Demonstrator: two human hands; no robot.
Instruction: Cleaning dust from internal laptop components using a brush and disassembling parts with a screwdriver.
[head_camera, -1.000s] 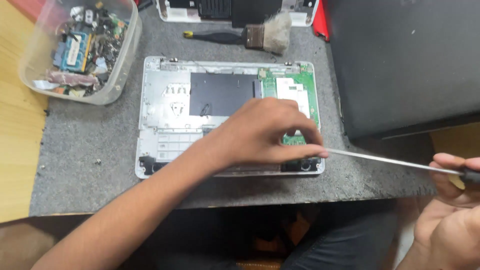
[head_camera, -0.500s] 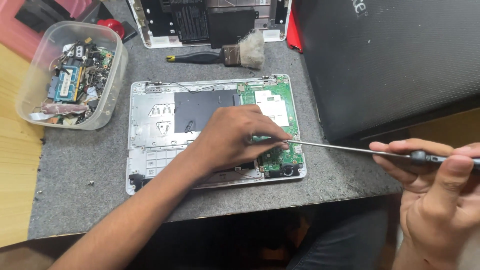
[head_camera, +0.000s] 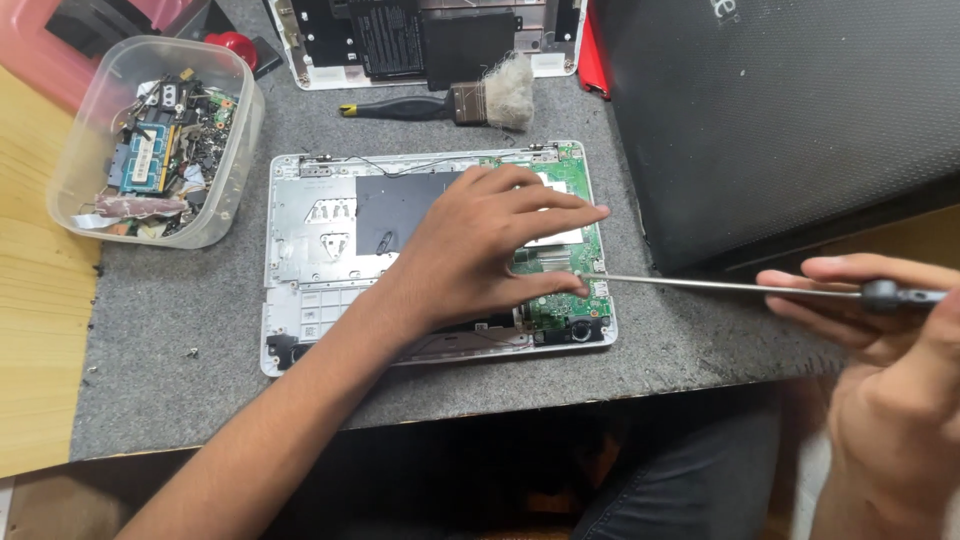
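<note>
Grey felt matting (head_camera: 180, 400) covers a wooden bench, and an opened laptop base (head_camera: 300, 290) lies at the middle of the frame with its green circuit board (head_camera: 570, 310) bared on the right side. One left hand (head_camera: 480, 250) lies flat across that board, fingers spread and gripping nothing, hiding much of it. One right hand (head_camera: 880, 330), at the right edge, is curled round the dark handle of a long screwdriver (head_camera: 720, 286), whose thin shaft runs left to touch the board just beside the left fingertips. Upper left stands one clear plastic tub (head_camera: 230, 150) of loose electronic parts. At top centre lies one brush (head_camera: 450, 103), and behind it a second opened laptop shell (head_camera: 300, 60). One black laptop lid (head_camera: 780, 120) fills the upper right.
</note>
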